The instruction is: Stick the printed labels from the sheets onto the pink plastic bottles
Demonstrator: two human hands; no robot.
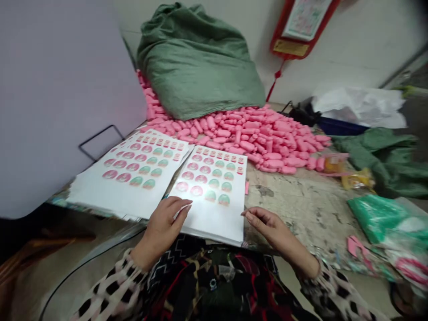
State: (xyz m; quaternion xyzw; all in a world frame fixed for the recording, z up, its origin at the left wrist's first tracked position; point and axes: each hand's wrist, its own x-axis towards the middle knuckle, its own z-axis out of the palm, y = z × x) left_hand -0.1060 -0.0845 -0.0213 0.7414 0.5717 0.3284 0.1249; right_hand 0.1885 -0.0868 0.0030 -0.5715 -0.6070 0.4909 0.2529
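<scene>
On the chipped, stained bench (310, 209), two stacks of label sheets lie side by side, just beside each other and slightly skewed. Smooth white paper is printed with rows of round pink and green labels, with small rectangular labels along the top. The left stack (100, 196) is angled away from the body; the right stack (214, 218) is set directly in front of it.

The hands are held apart, and neither is clamped on anything. Fingertips of the left hand (163, 227) are rested on the lower part of the right stack. The right hand (274, 227) is held at that stack's right edge, its thumb and forefinger brought close together; nothing is seen held, and contact with the paper cannot be told. Black-and-white patterned sleeves (110, 290) are visible at both wrists.

Behind the sheets, a heap of matte pink bars (254, 138) is spread, each bar rounded and capsule-like. A bulging green woven sack (197, 67) is slumped on the heap. Crumpled green sacking (377, 160) and a glossy green plastic bag (381, 218) are placed to the right.
</scene>
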